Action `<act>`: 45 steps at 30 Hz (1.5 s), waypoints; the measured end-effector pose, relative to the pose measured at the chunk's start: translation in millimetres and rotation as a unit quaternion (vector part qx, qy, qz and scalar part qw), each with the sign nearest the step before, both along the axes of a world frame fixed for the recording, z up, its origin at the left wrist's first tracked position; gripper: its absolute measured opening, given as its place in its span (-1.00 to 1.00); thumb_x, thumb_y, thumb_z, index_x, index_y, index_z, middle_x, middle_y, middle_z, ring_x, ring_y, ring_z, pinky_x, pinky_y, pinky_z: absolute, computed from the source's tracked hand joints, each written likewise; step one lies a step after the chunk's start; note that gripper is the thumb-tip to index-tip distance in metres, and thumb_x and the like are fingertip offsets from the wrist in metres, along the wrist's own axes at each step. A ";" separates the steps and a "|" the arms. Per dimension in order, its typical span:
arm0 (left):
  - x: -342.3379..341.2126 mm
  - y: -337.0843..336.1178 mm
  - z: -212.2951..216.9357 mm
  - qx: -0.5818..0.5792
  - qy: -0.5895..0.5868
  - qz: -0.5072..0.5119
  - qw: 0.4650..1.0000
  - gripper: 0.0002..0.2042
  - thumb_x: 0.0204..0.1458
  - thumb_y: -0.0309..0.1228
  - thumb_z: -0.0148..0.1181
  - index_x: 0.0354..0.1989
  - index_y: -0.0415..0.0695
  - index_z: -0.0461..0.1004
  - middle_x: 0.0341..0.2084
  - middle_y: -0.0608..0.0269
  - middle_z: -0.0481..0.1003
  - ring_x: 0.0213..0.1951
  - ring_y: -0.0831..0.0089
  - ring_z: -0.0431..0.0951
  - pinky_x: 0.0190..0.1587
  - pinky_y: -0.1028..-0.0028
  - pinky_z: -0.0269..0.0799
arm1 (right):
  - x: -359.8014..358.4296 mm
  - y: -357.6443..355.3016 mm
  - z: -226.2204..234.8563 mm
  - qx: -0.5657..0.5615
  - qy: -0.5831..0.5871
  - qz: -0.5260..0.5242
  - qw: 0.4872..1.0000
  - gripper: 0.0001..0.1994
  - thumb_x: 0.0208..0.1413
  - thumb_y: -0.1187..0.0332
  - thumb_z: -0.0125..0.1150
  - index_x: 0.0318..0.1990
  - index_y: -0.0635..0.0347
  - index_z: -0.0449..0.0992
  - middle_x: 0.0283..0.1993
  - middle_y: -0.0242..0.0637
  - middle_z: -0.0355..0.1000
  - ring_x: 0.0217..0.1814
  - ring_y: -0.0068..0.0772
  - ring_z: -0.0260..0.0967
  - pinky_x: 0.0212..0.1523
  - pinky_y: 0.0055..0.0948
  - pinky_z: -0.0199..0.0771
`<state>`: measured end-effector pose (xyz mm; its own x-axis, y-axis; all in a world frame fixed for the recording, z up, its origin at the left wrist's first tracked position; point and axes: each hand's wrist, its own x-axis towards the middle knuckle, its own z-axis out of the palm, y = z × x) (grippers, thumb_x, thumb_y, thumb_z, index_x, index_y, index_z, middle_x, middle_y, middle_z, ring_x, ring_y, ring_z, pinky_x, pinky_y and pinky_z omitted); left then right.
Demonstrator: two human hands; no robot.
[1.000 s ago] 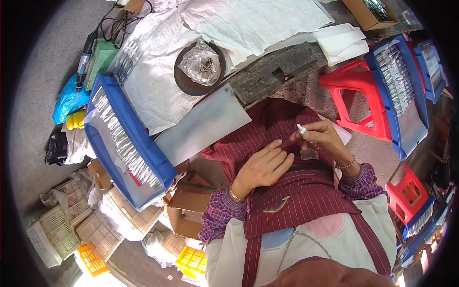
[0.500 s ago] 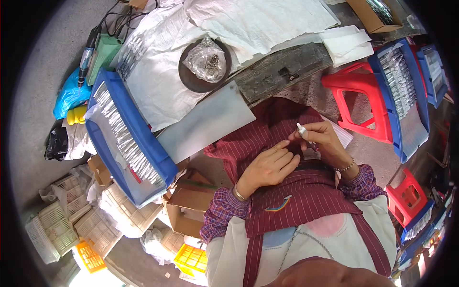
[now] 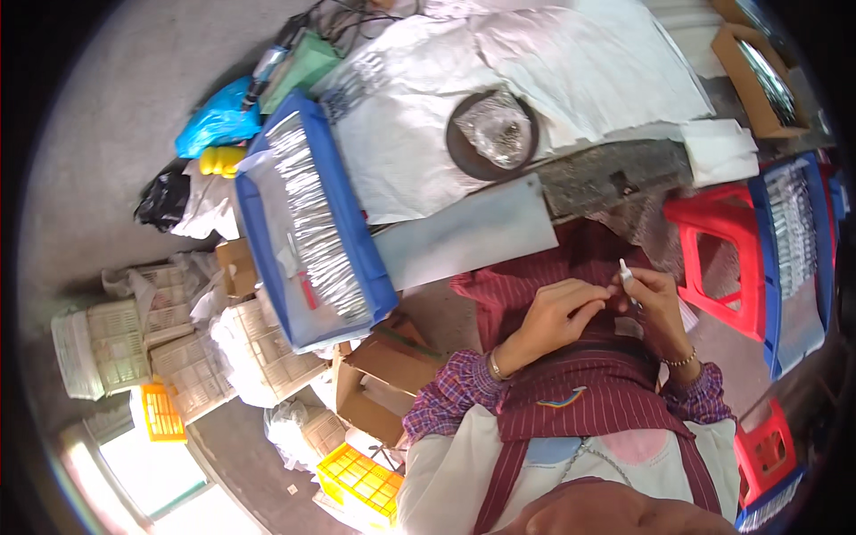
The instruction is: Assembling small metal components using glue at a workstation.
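My right hand [image 3: 658, 308] is closed around a small white tube [image 3: 627, 274] with a narrow pointed tip that sticks up past the fingers. Just left of it, my left hand [image 3: 562, 314] is held with bent fingers, thumb and fingertips drawn together close to the tube. Whatever may be between the left fingertips is too small to make out. Both hands are above the lap of a dark red striped apron [image 3: 571, 392]. In front of them, a flat grey-white sheet [image 3: 473, 234] lies along the table's near edge.
A blue tray [image 3: 386, 281] of thin silvery pieces stands left. On the white cloth [image 3: 401, 178] rests a dark round dish [image 3: 458, 150] with a clear bag [image 3: 496, 132]. Right are a red stool [image 3: 751, 294] and another blue tray [image 3: 774, 352]. Cartons [image 3: 366, 406] and crates [image 3: 102, 348] stand lower left.
The view has turned, so the table and trays appear shifted to the right. The left fingers are more gathered together now, and the tube's tip points more upward. The right hand still holds the tube.
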<state>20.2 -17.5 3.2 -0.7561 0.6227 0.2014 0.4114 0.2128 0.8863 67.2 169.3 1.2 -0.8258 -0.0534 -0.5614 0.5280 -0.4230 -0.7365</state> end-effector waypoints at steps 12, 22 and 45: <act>-6.8 0.6 -4.5 0.006 -0.291 0.050 0.955 -0.65 -0.04 -0.54 0.20 -0.03 -0.12 0.39 -0.34 0.40 0.43 -0.27 0.68 0.43 -0.29 0.67 0.36 | 7.2 -8.3 -13.1 0.069 0.103 0.110 0.986 -0.55 0.06 0.55 0.07 0.16 0.33 0.28 -0.11 -0.34 0.45 -0.29 -0.67 0.36 -0.31 -0.66 0.42; -8.8 -0.5 -16.7 0.050 -0.206 -0.005 0.977 -0.73 -0.02 -0.52 0.19 -0.11 -0.20 0.42 -0.29 0.34 0.43 -0.23 0.62 0.43 -0.24 0.62 0.38 | 3.1 -13.9 -1.6 0.130 0.163 0.099 0.973 -0.34 0.03 0.54 0.12 0.31 0.17 0.02 -0.24 -0.28 0.53 -0.34 -0.69 0.38 -0.28 -0.63 0.40; -305.3 -120.2 62.2 -0.232 0.170 0.294 0.912 -0.79 -0.13 -0.53 0.24 -0.27 -0.20 0.49 -0.41 0.24 0.48 -0.43 0.52 0.46 -0.35 0.56 0.37 | 11.8 13.9 -21.0 0.135 0.226 0.062 0.963 -0.66 0.00 0.66 -0.05 -0.04 0.30 0.47 -0.45 -0.29 0.47 -0.43 -0.58 0.38 -0.35 -0.61 0.39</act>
